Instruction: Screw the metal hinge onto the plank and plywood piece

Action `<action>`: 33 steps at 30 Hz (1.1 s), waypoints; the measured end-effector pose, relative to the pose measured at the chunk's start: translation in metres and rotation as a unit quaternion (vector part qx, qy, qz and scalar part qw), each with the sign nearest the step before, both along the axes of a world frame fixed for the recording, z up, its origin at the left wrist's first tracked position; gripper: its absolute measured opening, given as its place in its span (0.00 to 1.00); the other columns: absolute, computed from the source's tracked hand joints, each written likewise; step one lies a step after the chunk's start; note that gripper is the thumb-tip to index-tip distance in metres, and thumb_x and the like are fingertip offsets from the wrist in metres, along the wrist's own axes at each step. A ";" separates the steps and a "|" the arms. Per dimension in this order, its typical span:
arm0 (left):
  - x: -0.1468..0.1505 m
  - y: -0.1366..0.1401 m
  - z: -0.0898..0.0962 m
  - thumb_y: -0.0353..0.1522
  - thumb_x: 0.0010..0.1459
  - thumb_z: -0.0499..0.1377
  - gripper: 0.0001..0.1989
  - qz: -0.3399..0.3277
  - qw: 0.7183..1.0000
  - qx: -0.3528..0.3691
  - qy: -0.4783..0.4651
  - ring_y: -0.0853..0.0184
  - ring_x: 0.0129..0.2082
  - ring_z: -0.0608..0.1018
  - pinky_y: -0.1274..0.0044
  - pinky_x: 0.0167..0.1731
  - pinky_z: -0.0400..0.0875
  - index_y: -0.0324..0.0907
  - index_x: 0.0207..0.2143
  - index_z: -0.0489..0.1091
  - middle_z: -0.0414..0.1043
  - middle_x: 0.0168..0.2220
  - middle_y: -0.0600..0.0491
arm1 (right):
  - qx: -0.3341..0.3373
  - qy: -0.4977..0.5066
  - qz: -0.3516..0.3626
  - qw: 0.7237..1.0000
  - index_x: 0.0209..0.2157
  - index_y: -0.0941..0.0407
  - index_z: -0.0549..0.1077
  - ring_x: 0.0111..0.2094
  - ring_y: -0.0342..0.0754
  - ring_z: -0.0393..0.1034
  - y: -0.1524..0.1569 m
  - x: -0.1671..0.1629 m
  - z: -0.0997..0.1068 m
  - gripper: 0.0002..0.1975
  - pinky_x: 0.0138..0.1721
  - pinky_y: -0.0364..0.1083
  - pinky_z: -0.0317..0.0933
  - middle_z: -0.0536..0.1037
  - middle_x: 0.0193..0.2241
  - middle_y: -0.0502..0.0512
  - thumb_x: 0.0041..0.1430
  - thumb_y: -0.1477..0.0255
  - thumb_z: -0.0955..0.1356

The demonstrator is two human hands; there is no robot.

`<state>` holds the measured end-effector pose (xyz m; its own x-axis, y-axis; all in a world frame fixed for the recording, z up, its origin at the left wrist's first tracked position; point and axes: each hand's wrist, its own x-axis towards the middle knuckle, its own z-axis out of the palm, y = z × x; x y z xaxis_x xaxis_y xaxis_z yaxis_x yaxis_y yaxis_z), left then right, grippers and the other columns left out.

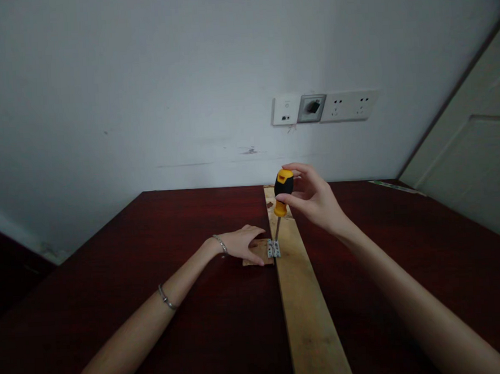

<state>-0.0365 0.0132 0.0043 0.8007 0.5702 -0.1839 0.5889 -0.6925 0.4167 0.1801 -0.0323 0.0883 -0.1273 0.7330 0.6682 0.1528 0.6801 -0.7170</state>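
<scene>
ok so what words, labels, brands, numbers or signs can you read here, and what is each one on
No text can be read anywhere.
Leftmost wall plate: a faint mark, too small to read.
Pale strip at the table's far right: dark marks, too blurred to tell if they are print.
Screwdriver and hinge: no legible lettering.

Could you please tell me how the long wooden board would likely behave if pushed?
The long wooden board would probably stay stiff, being a straight, solid-looking plank. Lying flat, it seems unlikely to roll or tip. A push might disturb the small wood piece too, since the metal hinge lies across both.
</scene>
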 end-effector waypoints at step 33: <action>-0.002 0.004 0.024 0.54 0.44 0.62 0.53 0.005 1.000 0.008 -0.009 0.49 0.61 0.58 0.66 0.58 0.55 0.30 0.62 0.50 0.53 0.62 0.34 | 0.081 -0.031 -0.052 0.995 0.46 0.48 0.72 0.48 0.47 0.68 -0.006 0.000 0.005 0.13 0.48 0.51 0.66 0.71 0.46 0.53 0.58 0.69 0.67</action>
<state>-0.0385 0.0177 0.0288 0.7980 0.5811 -0.1593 0.5881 -0.6935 0.4162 0.1803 -0.0382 0.0930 -0.1014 0.6282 0.7714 0.2697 0.7637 -0.5865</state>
